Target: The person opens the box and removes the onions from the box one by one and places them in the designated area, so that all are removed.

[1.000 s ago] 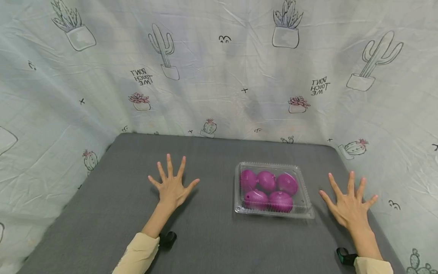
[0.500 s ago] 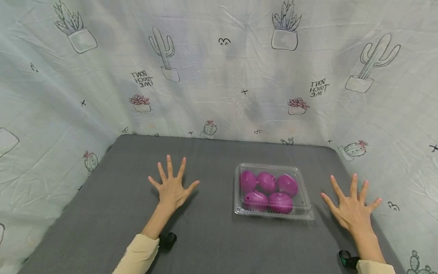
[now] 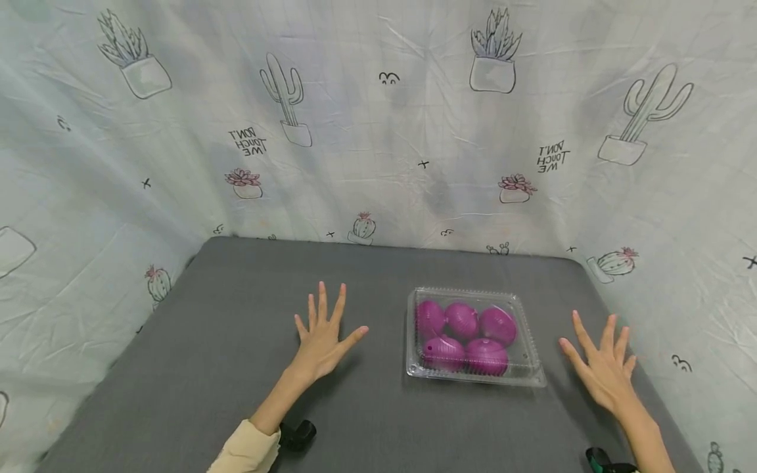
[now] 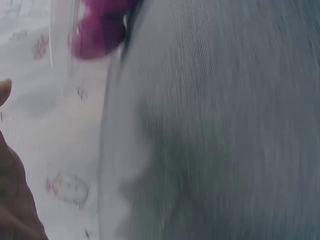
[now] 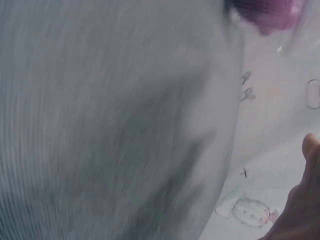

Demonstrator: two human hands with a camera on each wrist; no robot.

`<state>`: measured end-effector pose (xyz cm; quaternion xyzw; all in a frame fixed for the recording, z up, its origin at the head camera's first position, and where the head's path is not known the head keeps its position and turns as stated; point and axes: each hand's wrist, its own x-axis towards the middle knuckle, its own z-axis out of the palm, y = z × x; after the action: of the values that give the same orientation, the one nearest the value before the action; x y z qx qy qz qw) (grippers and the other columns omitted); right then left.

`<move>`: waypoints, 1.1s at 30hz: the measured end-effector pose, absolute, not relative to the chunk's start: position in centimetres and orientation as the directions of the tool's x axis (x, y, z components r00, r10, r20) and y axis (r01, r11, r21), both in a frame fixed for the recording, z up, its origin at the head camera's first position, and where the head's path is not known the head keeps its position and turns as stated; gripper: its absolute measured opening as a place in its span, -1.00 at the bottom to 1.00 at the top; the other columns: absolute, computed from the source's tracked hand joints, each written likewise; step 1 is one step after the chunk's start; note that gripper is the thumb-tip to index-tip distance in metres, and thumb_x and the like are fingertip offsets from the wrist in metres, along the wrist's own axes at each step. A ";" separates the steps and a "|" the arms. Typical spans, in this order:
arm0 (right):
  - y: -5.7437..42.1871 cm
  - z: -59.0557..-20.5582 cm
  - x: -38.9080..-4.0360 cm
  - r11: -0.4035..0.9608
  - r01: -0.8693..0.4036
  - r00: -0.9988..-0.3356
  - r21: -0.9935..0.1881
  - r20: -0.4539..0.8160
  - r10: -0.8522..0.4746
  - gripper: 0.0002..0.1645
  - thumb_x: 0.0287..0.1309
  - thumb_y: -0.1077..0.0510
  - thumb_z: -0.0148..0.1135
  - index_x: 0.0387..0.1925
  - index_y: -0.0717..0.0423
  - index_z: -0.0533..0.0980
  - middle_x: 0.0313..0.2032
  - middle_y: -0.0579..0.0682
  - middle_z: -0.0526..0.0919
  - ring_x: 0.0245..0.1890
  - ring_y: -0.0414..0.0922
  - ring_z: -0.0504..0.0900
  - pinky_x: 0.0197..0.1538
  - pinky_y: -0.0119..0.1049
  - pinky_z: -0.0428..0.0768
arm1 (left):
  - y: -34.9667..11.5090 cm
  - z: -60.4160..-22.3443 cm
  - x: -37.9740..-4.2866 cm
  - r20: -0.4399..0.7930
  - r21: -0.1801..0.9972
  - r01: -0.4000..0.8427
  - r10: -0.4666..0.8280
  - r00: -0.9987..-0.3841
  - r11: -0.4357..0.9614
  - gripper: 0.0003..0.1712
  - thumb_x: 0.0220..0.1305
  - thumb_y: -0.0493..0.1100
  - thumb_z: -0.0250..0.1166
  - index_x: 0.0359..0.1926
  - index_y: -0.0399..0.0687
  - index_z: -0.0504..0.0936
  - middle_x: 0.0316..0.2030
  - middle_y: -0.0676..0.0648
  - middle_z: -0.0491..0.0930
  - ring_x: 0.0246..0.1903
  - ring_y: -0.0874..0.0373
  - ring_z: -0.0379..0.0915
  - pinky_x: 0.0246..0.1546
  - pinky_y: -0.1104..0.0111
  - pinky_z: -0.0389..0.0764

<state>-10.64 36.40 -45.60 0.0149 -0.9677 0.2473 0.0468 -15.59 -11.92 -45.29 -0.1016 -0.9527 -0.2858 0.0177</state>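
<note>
A clear plastic clamshell box [image 3: 526, 355] rests closed on the grey table, right of its middle. Inside it lie several purple balls [image 3: 487, 356], round and glossy, whose exact kind I cannot tell. My left hand [image 3: 319, 345] hovers to the left of the box, fingers straight and spread, holding nothing. To the right of the box my right hand [image 3: 606, 371] is likewise spread and holds nothing. Both hands are apart from the box. The left wrist view shows a blurred purple ball [image 4: 97, 37] at its top, and the right wrist view another purple ball [image 5: 270, 12].
The grey table [image 3: 367, 427] meets a pale curtain [image 3: 367, 131] printed with cacti at the back and both sides. A black wrist strap mount [image 3: 298, 435] sits at my left wrist, and another black mount [image 3: 600, 460] at my right.
My left hand has moved right, toward the box. My right hand has turned and shifted slightly left over the last half second. The box stays put; the head view has tilted up a little.
</note>
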 end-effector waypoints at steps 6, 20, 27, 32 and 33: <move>34.5 -44.7 -10.3 0.734 -0.102 -0.995 -0.672 0.056 -0.086 -0.27 0.47 -0.10 -0.30 0.51 -0.07 -0.26 0.36 0.26 -0.75 0.28 0.25 -0.83 -0.01 0.60 -0.50 | -9.5 -44.8 -15.3 0.028 0.817 0.252 0.401 -0.916 0.518 -0.14 0.44 0.25 -0.14 0.50 0.18 -0.41 0.48 -0.16 -0.49 0.42 -0.28 -0.53 0.24 -0.35 -0.30; 32.0 -45.2 -10.8 0.481 -0.117 -0.961 -0.869 -0.023 -0.275 -0.19 0.48 0.10 -0.21 0.49 -0.19 -0.41 0.47 0.17 -0.47 0.36 0.45 -0.23 0.12 0.51 0.04 | -5.6 -45.0 -15.1 -0.111 0.976 0.031 0.614 -0.782 0.216 -0.04 0.37 0.06 0.14 0.51 -0.12 -0.24 0.07 -0.14 0.46 -0.08 0.07 0.53 0.00 0.13 0.52; 31.5 -45.6 -10.8 0.367 -0.043 -0.956 -0.929 -0.068 -0.284 -0.23 0.50 0.12 -0.23 0.49 0.16 -0.36 0.44 0.35 -0.37 0.30 0.48 -0.02 0.07 0.38 0.32 | -5.3 -45.8 -14.8 -0.065 0.970 0.101 0.634 -0.771 0.222 0.21 0.10 -0.14 0.45 0.52 -0.09 -0.25 0.12 -0.11 0.35 -0.17 0.17 0.48 -0.22 0.42 0.56; 31.7 -45.9 -10.6 0.374 -0.034 -0.958 -0.927 -0.077 -0.277 -0.21 0.45 0.17 -0.10 0.49 0.23 -0.25 0.43 0.41 -0.25 0.33 0.18 0.17 0.15 -0.23 0.47 | -4.9 -46.4 -14.6 -0.037 0.978 0.097 0.612 -0.790 0.184 0.28 -0.01 -0.33 0.49 0.51 -0.10 -0.24 0.03 -0.11 0.34 -0.27 0.16 0.45 -0.28 0.44 0.58; 31.7 -46.0 -10.6 0.379 -0.045 -0.957 -0.924 -0.069 -0.281 -0.16 0.41 0.20 -0.02 0.48 0.24 -0.24 0.42 0.42 -0.24 0.35 -0.01 0.17 0.13 -0.39 0.44 | -4.8 -46.5 -14.5 -0.032 0.979 0.097 0.606 -0.795 0.179 0.27 0.00 -0.33 0.49 0.51 -0.10 -0.23 0.02 -0.11 0.34 -0.29 0.16 0.45 -0.30 0.45 0.57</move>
<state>-10.55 31.72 -45.96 0.0991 -0.8234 0.5482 -0.1077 -14.53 -4.83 -46.52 -0.2383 -0.7374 -0.5946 -0.2141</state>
